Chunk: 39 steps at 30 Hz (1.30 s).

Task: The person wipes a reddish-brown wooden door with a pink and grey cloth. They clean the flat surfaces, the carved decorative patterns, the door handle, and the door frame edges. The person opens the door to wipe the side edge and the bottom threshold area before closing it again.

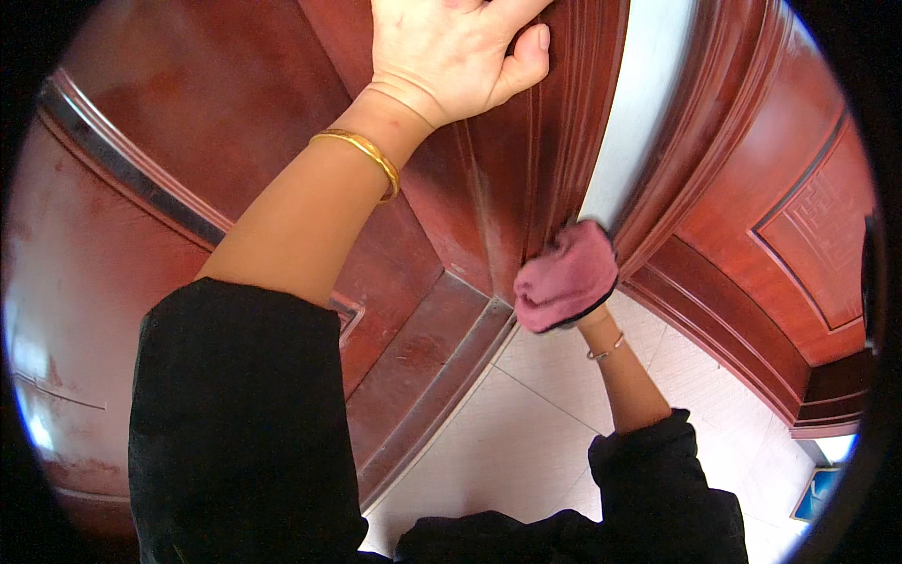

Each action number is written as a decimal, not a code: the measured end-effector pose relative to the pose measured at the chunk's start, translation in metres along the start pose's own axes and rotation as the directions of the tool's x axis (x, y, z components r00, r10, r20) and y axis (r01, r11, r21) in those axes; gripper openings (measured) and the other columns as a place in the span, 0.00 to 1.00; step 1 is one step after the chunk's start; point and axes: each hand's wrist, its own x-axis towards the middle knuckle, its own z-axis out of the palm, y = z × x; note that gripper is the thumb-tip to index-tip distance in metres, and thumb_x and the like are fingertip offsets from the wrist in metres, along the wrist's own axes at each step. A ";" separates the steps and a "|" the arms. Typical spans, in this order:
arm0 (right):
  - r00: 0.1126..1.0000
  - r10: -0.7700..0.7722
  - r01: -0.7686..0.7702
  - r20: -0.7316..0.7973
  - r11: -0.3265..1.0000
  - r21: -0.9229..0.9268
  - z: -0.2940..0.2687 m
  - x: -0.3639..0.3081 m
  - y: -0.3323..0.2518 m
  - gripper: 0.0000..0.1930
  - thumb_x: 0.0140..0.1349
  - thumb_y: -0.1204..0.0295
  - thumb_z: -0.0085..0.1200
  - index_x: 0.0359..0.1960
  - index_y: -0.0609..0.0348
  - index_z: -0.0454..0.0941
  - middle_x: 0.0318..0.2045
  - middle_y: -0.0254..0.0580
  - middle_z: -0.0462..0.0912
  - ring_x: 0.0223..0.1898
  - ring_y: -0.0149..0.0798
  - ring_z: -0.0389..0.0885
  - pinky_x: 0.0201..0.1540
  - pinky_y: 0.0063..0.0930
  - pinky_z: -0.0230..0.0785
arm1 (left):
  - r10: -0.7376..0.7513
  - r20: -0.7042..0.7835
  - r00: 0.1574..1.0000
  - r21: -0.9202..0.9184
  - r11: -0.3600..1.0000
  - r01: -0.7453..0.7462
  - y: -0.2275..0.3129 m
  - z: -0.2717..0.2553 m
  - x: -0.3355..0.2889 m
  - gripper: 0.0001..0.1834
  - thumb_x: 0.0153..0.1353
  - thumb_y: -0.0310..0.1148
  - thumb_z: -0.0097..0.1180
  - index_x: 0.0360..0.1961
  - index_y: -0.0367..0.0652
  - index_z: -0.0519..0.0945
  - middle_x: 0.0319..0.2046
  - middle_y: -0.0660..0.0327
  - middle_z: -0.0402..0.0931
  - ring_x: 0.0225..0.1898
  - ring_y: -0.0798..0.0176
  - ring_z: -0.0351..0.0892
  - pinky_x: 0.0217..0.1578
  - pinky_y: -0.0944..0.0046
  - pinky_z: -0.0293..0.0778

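My left hand [460,52] lies on a reddish-brown wooden panel [493,169] at the top of the view. Its thumb sticks out to the side, and the other fingertips are cut off by the upper edge. Lower and to the right, a pink cloth with a black border [568,277] covers my right hand [592,318] almost to the wrist. The cloth is against the lower end of the panel's grooved edge, close to the floor. The fingers under it are hidden.
A pale tiled floor [451,442] shows below. On the right stands more reddish-brown woodwork [752,235] with a carved panel, and a white strip of wall [648,94] runs between the two. A blue object [816,493] sits at the lower right.
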 end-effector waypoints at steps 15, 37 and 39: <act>0.945 -0.301 0.326 0.127 0.872 -0.366 0.047 -0.041 0.022 0.13 0.42 0.67 0.57 0.30 0.57 0.75 0.33 0.46 0.73 0.40 0.52 0.70 0.46 0.48 0.62 | 0.001 0.021 1.000 -0.080 0.997 0.000 -0.004 0.001 0.001 0.33 0.45 0.39 0.51 0.59 0.57 0.68 0.67 0.58 0.50 0.68 0.45 0.43 0.60 0.32 0.37; 0.972 0.090 -0.056 0.218 0.986 -0.158 0.073 -0.046 -0.027 0.13 0.60 0.61 0.42 0.36 0.55 0.75 0.37 0.49 0.78 0.41 0.54 0.75 0.41 0.46 0.67 | -0.344 0.792 0.505 -0.043 0.793 0.608 0.132 -0.160 -0.225 0.33 0.44 0.29 0.56 0.56 0.44 0.67 0.65 0.56 0.51 0.68 0.49 0.45 0.63 0.40 0.42; 0.960 0.059 -0.025 0.274 0.992 -0.126 0.075 -0.061 -0.034 0.15 0.62 0.61 0.42 0.41 0.56 0.74 0.40 0.49 0.78 0.44 0.54 0.74 0.45 0.46 0.66 | -0.407 0.908 0.095 0.253 0.715 0.652 0.178 -0.208 -0.301 0.43 0.45 0.38 0.63 0.62 0.43 0.58 0.67 0.50 0.42 0.69 0.45 0.35 0.63 0.38 0.38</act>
